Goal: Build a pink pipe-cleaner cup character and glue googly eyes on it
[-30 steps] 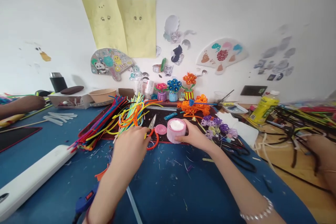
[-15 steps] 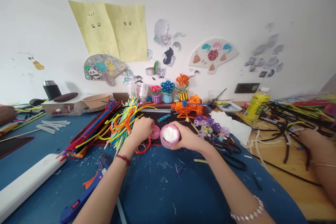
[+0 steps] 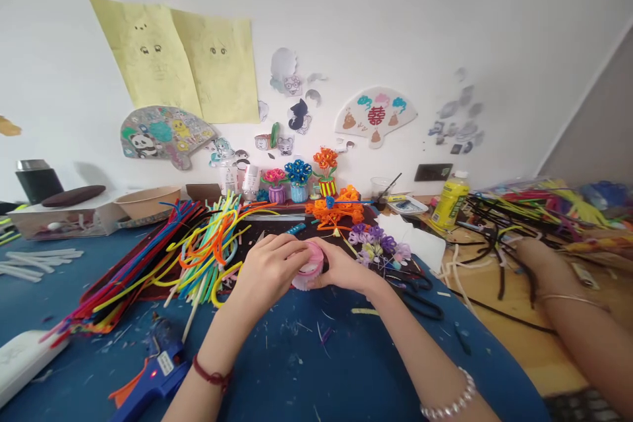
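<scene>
In the middle of the view, my right hand [image 3: 341,265] is wrapped round the right side of a small pink pot [image 3: 310,281]. My left hand [image 3: 274,268] reaches over the pot's mouth, its fingers closed at a round pink lid [image 3: 315,252]. The lid lies over the pot's top, and my left fingers hide part of both. Whether it sits fully on the rim I cannot tell. Just left of my left hand are multicoloured pipe cleaners [image 3: 210,244]. Purple pipe-cleaner flowers [image 3: 378,242] lie to the right of my right hand.
A blue glue gun [image 3: 158,369] with a lit red light lies at front left. Potted pipe-cleaner flowers [image 3: 299,175] stand by the wall. At right are a yellow bottle [image 3: 451,201], black pipe cleaners [image 3: 494,231] and another person's arm [image 3: 568,303].
My left hand has brought the pink lid from beside the pot to over its mouth, covering most of the white contents. My view has turned slightly right.
</scene>
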`<state>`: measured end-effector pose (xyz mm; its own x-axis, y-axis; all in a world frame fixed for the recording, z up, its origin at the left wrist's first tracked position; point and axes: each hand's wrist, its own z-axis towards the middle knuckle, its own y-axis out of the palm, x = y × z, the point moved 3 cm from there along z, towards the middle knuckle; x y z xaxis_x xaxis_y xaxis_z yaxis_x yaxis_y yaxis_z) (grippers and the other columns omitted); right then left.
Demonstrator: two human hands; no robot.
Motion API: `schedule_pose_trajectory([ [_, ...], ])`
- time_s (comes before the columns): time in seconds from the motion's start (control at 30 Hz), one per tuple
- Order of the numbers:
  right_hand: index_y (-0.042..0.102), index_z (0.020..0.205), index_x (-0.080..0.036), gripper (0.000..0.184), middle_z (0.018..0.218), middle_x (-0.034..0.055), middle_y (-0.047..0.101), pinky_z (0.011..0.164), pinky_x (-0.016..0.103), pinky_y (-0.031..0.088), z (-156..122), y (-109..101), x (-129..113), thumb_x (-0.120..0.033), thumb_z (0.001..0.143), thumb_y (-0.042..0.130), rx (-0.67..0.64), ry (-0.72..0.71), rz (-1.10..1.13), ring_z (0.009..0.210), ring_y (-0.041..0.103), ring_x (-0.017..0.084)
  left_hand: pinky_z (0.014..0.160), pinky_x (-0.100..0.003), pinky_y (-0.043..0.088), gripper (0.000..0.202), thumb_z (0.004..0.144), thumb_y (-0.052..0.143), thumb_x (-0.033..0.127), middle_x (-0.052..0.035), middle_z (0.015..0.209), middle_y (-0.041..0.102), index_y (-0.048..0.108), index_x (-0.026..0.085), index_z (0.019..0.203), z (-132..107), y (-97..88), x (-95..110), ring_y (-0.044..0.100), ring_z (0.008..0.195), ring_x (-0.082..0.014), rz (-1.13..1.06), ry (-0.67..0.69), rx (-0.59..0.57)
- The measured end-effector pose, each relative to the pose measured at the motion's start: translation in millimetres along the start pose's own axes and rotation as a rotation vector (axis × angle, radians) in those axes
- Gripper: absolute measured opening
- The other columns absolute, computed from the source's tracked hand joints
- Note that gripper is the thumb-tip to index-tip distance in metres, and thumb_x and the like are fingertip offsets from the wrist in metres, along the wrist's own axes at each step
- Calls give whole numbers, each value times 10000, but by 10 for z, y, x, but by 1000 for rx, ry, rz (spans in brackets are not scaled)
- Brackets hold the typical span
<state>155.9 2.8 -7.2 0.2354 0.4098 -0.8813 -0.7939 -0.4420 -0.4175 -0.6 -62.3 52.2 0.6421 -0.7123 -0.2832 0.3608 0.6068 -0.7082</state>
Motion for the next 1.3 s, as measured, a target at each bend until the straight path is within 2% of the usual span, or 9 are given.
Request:
schedule_pose_trajectory([
  [0.13, 572, 1213, -236, 714, 1150, 26, 672, 925, 387, 452, 0, -15, -20, -204, 560, 857, 38, 3, -15, 1041, 609, 265, 696, -339, 438, 167, 917, 539, 158, -58, 973, 746, 703, 189, 931, -22, 20, -48, 635, 915, -216, 38, 23, -122],
  [0.23, 581, 1194, -235, 693, 1124, 20, 674, 907, 379, 462, 9, -23, -48, -223, 559, 859, 92, -31, -11, 1008, 622, 254, 757, -366, 446, 173, 928, 555, 244, -42, 1018, 748, 725, 216, 941, -28, 20, -62, 617, 939, -228, -30, -43, -104],
  [0.4, 584, 1148, -223, 710, 1078, 20, 673, 892, 382, 474, 33, -44, -91, -215, 504, 882, 236, -84, -34, 974, 631, 248, 910, -465, 438, 207, 917, 576, 304, -71, 1260, 662, 740, 274, 1038, -20, 51, -101, 541, 1141, -296, -98, -398, 90],
  [0.53, 593, 1148, -221, 745, 1126, 44, 665, 930, 414, 462, 39, -49, -120, -203, 468, 896, 313, -121, -105, 1024, 624, 273, 1042, -546, 369, 618, 870, 616, 334, -134, 1524, 405, 422, 248, 1450, -28, 206, -156, 414, 1340, -352, -296, -701, 26],
  [0.67, 584, 1160, -226, 742, 1189, 67, 630, 934, 416, 480, 42, -27, -123, -221, 486, 894, 311, -173, -8, 1079, 610, 282, 942, -483, 469, 623, 871, 563, 456, -187, 1255, 644, 478, 116, 1386, -91, 329, -208, 632, 1089, -330, -692, -925, -48],
  [0.77, 562, 1179, -252, 725, 1200, 64, 613, 896, 412, 515, 46, 6, -111, -259, 533, 892, 259, -158, 114, 1052, 622, 271, 885, -428, 505, 523, 875, 536, 504, -134, 1105, 717, 601, 143, 1248, -115, 329, -226, 673, 973, -290, -783, -921, -31],
  [0.9, 515, 1248, -292, 750, 1262, 63, 585, 879, 415, 535, 28, 36, -112, -276, 592, 877, 239, -103, 265, 1063, 620, 266, 870, -365, 527, 490, 887, 510, 502, -98, 1155, 711, 613, 174, 1236, -122, 339, -240, 674, 979, -245, -880, -903, 29],
  [1.07, 493, 1325, -337, 773, 1394, 43, 505, 929, 370, 519, -24, 70, -189, -292, 649, 866, 138, -100, 447, 1177, 561, 247, 905, -392, 518, 459, 896, 496, 442, -123, 1192, 698, 620, 147, 1225, -145, 401, -254, 665, 1012, -254, -911, -931, 108],
  [1.3, 535, 1299, -315, 502, 1277, 47, 583, 772, 297, 558, -42, 122, -261, -440, 839, 694, 105, -25, 550, 1015, 622, 200, 1001, -427, 447, 361, 825, 600, 361, -90, 1167, 699, 664, 198, 1141, -143, 370, -216, 616, 1081, -258, -889, -923, 173],
])
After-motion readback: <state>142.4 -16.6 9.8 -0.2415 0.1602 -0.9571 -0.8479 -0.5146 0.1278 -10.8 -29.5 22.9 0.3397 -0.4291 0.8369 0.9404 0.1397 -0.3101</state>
